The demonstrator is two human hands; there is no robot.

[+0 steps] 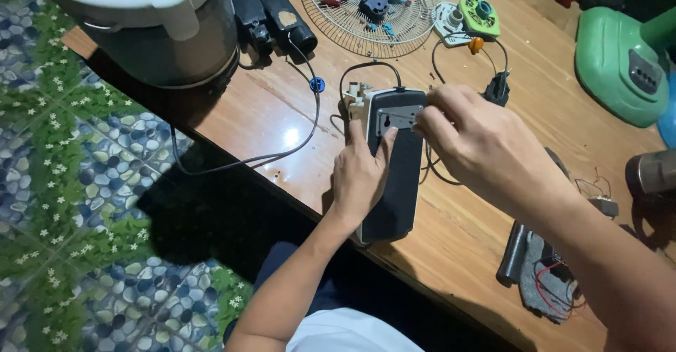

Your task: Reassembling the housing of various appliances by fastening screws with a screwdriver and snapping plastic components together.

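A dark, flat rectangular box (400,197) with a pale casing edge lies on the wooden table (282,112), reaching its near edge. A grey metal plate (394,118) is fixed at the box's far end. My left hand (359,176) lies on the box's left side, thumb along its edge and fingers on top, holding it down. My right hand (479,148) comes in from the right with fingers pinched on a thin metal tool (407,117) whose tip touches the grey plate. A black cord (366,67) loops out of the box's far end.
A white-lidded cooker pot (151,28) stands at the far left corner beside a black device (271,10). A wire fan grille (370,7) holds several small parts. A green fan base (620,60) sits at the right. A black plug (497,88) and loose wires (556,281) lie nearby.
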